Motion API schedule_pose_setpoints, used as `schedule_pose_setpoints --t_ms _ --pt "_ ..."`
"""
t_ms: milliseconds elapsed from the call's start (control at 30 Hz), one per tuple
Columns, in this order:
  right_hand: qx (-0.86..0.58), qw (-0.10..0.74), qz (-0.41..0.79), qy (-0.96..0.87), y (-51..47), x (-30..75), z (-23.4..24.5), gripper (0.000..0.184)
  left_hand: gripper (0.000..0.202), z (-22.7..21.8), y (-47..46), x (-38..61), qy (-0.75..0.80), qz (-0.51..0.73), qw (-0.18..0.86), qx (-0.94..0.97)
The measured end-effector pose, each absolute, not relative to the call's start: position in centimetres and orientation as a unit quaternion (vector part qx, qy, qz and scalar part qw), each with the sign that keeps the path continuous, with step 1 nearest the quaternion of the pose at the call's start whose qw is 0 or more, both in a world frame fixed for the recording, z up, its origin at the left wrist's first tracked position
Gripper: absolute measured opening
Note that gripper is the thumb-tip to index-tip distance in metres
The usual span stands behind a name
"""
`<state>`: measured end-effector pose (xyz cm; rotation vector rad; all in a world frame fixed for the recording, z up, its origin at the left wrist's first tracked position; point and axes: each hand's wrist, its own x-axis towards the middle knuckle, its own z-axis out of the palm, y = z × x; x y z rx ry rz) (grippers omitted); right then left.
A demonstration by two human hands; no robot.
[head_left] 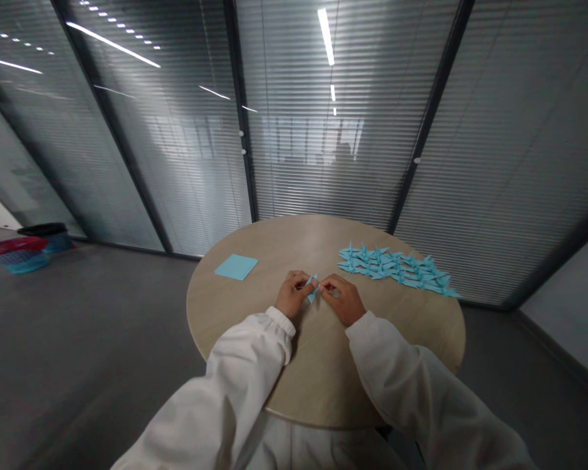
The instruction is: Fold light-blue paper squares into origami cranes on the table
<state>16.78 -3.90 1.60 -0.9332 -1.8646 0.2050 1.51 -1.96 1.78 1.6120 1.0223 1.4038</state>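
Between my two hands, over the middle of the round table, is a small folded piece of light-blue paper [312,295]. My left hand [293,294] is closed, thumb and fingers pinching the paper from the left. From the right, my right hand [342,297] pinches at its upper right edge, fingertips pressed together. My fingers cover much of the paper, so its exact folded shape is hard to make out. Several folded light-blue paper cranes [396,267] stand in rows to the right of my hands. Flat light-blue paper squares [236,266] lie to the left.
The round wooden table [343,385] stands close to a glass partition [323,163] with blinds. On the floor at far left are a blue basket with a red rim [22,261] and a bin with a black rim [53,240].
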Motion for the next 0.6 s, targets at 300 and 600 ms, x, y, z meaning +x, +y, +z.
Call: schedule_pose_setpoints --t_ms 300,600 --pt "-0.438 0.452 0.064 -0.774 -3.9 16.8 1.0 0.021 0.027 0.4 -0.9 1.3 0.389 0.523 0.407 0.640" --pt "-0.457 0.343 -0.032 -0.820 -3.4 17.1 0.9 0.018 0.030 -0.3 -0.7 1.1 0.416 0.485 0.448 0.625"
